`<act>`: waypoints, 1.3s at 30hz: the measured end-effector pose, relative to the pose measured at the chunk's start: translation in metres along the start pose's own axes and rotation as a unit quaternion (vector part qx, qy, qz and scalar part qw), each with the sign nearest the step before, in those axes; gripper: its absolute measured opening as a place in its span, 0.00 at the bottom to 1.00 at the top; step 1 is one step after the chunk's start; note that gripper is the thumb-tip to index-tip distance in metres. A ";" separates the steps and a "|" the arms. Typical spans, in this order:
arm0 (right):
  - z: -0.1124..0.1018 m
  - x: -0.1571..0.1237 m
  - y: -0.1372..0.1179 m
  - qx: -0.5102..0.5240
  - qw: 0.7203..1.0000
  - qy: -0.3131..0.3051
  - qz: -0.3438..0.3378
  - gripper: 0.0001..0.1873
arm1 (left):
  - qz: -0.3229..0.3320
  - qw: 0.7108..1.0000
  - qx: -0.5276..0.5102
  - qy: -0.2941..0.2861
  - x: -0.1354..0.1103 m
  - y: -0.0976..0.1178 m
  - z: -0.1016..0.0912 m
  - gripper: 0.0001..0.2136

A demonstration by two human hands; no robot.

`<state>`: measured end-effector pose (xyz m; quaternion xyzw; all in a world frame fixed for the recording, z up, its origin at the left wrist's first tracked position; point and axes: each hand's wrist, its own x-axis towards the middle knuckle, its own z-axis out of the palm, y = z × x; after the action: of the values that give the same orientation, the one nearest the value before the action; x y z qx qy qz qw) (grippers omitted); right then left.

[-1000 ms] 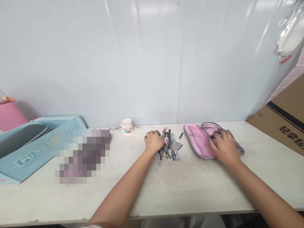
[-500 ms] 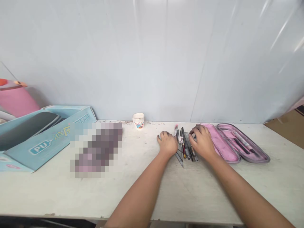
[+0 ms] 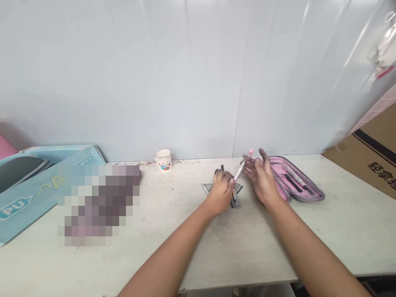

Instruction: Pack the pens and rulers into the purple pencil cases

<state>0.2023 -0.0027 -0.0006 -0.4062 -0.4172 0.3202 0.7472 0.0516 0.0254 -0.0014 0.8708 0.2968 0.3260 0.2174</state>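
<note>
My left hand (image 3: 222,187) is closed around the lower end of a clear pen with a pink tip (image 3: 240,168), which slants up to the right. Under and around that hand lie a clear triangular ruler (image 3: 206,188), dark pens (image 3: 222,168) and other stationery, partly covered by the fingers. My right hand (image 3: 261,179) is raised beside the pen, fingers spread; whether a fingertip touches the pen I cannot tell. Just right of it lies an open pink pencil case (image 3: 314,196), holding a dark pen (image 3: 293,182) and a whitish pen (image 3: 295,176).
A white paper cup (image 3: 163,160) stands near the wall. On the left are a blurred-out dark and pink object (image 3: 105,206) and a light-blue box (image 3: 24,210) with a dark item inside. A brown carton (image 3: 371,152) stands at the right.
My left hand has taken hold of the pink-tipped pen and raised its tip. My right hand has lifted off the stationery and opened. The view has turned to the right.
</note>
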 end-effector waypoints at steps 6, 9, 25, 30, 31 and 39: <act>-0.003 -0.002 -0.009 0.060 0.998 -0.011 0.016 0.22 | -0.099 0.956 -0.255 -0.109 -0.003 0.018 0.005 0.16; 0.007 -0.010 -0.008 0.026 0.996 -0.066 0.046 0.21 | -0.143 0.923 -0.343 -0.103 -0.003 0.018 0.009 0.15; 0.009 -0.020 0.000 -0.222 0.964 -0.119 0.079 0.18 | -0.167 0.724 -0.654 0.139 0.008 0.003 -0.013 0.09; 0.005 -0.020 0.000 -0.339 0.936 -0.089 -0.029 0.20 | -0.220 0.722 -0.629 0.187 0.009 -0.009 -0.007 0.10; 0.004 -0.018 0.000 -0.347 0.934 -0.067 -0.059 0.17 | -0.226 0.725 -0.624 0.183 0.009 -0.011 -0.006 0.10; -0.004 -0.015 0.001 -0.318 0.945 -0.077 -0.027 0.16 | -0.243 0.728 -0.623 0.149 0.006 -0.016 -0.006 0.10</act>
<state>0.1992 -0.0159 -0.0082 -0.5855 -0.5640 0.1811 0.5535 0.0455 0.0418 -0.0038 0.3780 0.2568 0.4992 0.7361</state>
